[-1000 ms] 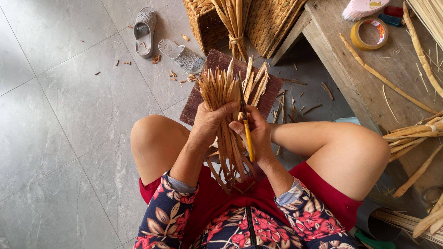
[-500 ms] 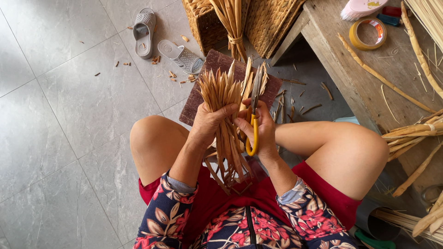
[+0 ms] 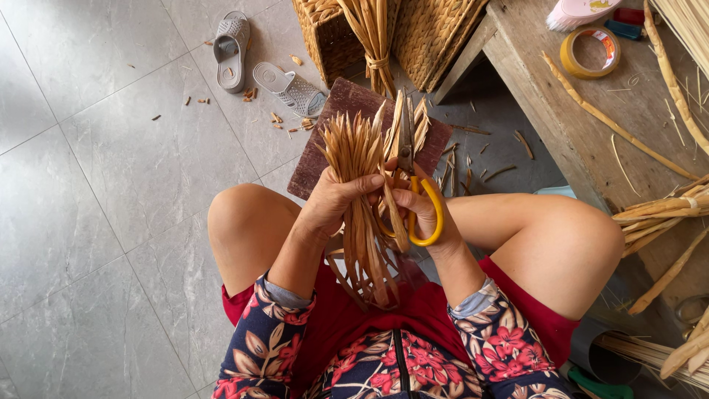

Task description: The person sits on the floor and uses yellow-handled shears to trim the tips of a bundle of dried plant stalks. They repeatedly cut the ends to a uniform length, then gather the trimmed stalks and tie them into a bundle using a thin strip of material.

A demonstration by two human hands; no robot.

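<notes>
Between the person's raised knees, the left hand (image 3: pixel 336 203) has its fingers (image 3: pixel 362 183) wrapped tightly around a bundle of dried reed strips (image 3: pixel 358 159), gripping it about midway so the fanned tips spread above the fingers and the loose tails hang down past the wrist toward the lap. Just beside it, touching the bundle, the right hand (image 3: pixel 422 210) has its fingers closed through the yellow loop handle of a pair of scissors (image 3: pixel 408 159), thumb pressed on the near side; the dark blades point up and away from the fingers, standing among the strip tips, and whether they are parted or closed is hard to tell. The main risk, as I judge it, is closeness: the left thumb lies right next to the blades' pivot, so a snip taken low could nick it. Strips are springy and uneven, so the blades may catch several at once and cut the ends ragged, or a slack grip may let strips slide out below the fingers. Beyond the fingertips, a dark wooden board (image 3: pixel 347 111) lies on the grey tiled floor (image 3: pixel 111 185) with offcuts scattered around, and a woven basket (image 3: pixel 332 37) stands farther out.
</notes>
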